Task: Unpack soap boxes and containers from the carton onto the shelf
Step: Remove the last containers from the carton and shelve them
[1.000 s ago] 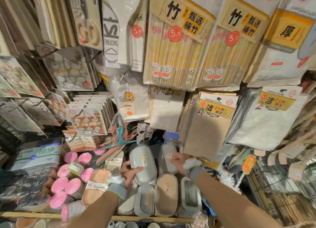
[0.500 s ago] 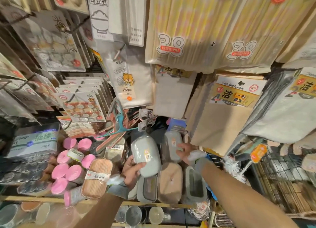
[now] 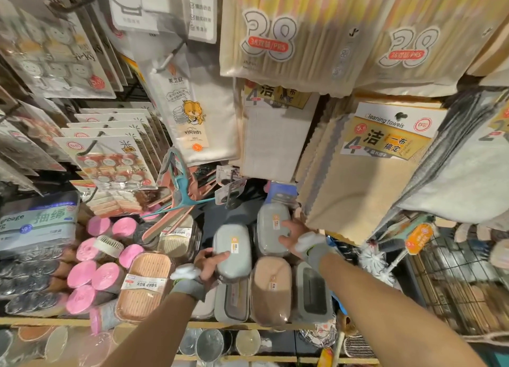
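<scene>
Far left: pink round plastic tubs (image 3: 96, 273) stand packed on the pale wooden shelf (image 3: 55, 321).
Left of centre: a tan ribbed plastic soap box (image 3: 143, 281) lies flat near the shelf's front edge, just beside the left wrist.
Left hand: the left hand (image 3: 209, 264) is clenched round the near end of a grey-green oval lidded plastic container (image 3: 232, 252), thumb on top, and holds it tilted over the front row.
Centre: under it, a brown oval plastic container (image 3: 271, 292) lies among other grey boxes at the front edge.
Right hand: the right hand (image 3: 292, 237) grasps the right side of a second grey-green oval container (image 3: 272, 226), farther in, with thumb and fingers spread on it.
Right: a beige cleaning-towel pack (image 3: 371, 160) hangs just above that hand.
Carton: not in view.
Stage: probably seating these 2 containers into the stack.
Risk 1: the left container rests on rounded lids; let go off-centre, it could slide forward off the shelf.
Risk 2: pushing the far container deeper may shove its neighbours or snag the hanging towels.
</scene>
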The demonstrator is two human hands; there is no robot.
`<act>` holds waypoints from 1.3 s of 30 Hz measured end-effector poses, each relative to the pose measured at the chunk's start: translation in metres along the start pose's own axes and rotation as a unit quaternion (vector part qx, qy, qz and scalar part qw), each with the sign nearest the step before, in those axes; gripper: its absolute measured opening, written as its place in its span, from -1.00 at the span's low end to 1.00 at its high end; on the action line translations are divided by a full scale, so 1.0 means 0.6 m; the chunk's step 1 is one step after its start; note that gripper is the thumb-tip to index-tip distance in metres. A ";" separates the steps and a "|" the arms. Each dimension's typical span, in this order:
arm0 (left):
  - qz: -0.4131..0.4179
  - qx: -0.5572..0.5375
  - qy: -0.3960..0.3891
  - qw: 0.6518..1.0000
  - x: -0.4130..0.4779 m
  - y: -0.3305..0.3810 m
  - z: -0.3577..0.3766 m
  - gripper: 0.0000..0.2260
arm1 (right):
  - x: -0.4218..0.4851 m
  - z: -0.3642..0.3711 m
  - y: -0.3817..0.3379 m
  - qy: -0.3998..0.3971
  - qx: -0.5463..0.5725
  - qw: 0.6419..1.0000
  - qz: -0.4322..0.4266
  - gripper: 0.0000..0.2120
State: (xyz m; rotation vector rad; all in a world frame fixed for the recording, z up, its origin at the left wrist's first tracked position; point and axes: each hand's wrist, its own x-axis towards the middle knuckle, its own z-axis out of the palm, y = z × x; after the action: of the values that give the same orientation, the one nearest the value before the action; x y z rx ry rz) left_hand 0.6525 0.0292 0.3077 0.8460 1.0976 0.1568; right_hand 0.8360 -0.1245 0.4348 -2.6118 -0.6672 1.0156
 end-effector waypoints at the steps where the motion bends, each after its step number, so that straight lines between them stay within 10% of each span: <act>1: 0.003 0.014 0.006 1.000 -0.021 0.020 0.015 -0.31 | 0.006 0.002 0.003 0.004 0.004 1.000 0.004 -0.43; 14: 0.016 0.175 0.060 0.983 0.122 0.001 0.037 -0.87 | 0.051 0.033 0.039 0.009 -0.055 0.998 -0.009 -0.33; 28: -0.069 0.062 0.023 0.995 0.174 -0.039 0.050 -0.47 | 0.064 0.048 0.058 0.008 -0.004 1.000 0.005 -0.39; 33: -0.073 0.195 0.018 0.978 0.344 -0.134 -0.011 0.07 | 0.067 0.047 0.059 0.018 -0.025 0.999 -0.015 -0.45; 39: -0.077 0.127 -0.017 0.989 0.203 -0.044 0.039 -0.33 | 0.065 0.047 0.064 0.021 -0.025 0.999 -0.019 -0.45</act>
State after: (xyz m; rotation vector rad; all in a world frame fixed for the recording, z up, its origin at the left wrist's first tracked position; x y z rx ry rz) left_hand 0.7230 0.0602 0.2072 0.9820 1.1599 -0.1284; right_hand 0.8543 -0.1361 0.3771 -2.6434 -0.7388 0.9431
